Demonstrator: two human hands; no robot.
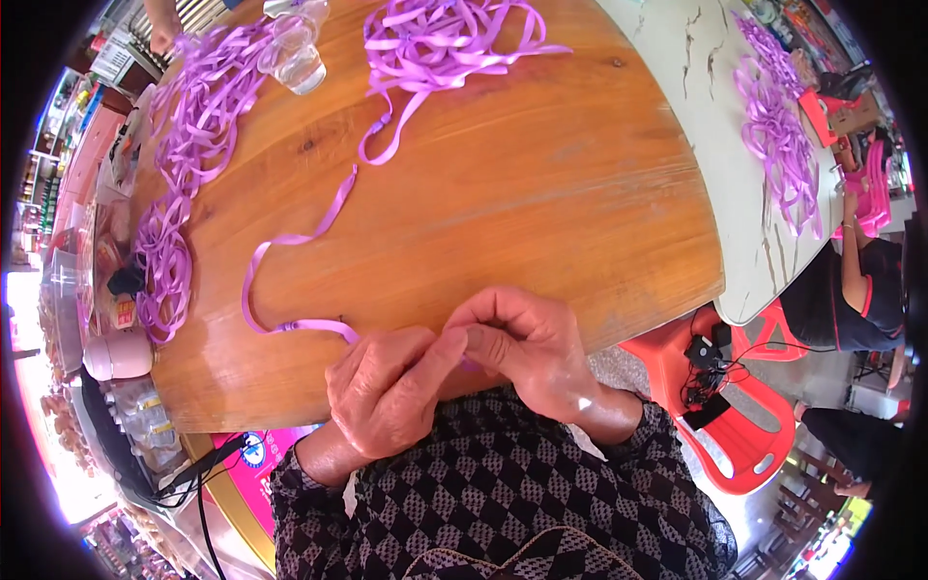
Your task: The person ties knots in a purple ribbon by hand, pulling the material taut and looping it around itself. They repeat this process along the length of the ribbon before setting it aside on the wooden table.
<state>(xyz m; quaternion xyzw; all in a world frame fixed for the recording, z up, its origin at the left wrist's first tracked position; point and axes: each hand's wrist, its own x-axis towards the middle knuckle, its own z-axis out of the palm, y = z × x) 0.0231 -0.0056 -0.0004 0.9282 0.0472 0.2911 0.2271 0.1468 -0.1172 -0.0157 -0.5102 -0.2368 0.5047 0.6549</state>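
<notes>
My left hand (389, 391) and my right hand (534, 350) meet at the near edge of the wooden table, fingertips pinched together. A flat purple strap (314, 326) runs in a loose curve across the tabletop and passes under my left hand. A bit of purple shows between the hands, by my right fingers. Both hands are closed on the strap; the exact spot they grip is hidden behind the fingers. Ahead of them lies a big tangled heap of similar purple straps (430, 48), with one end trailing toward me.
More purple straps (198, 116) pile along the table's left side, beside clear plastic cups (295, 63). A pink container (118, 355) stands at the left edge. To the right are a white marbled table (710, 126) with purple straps and a red stool (744, 440) with black cables. Other people are nearby.
</notes>
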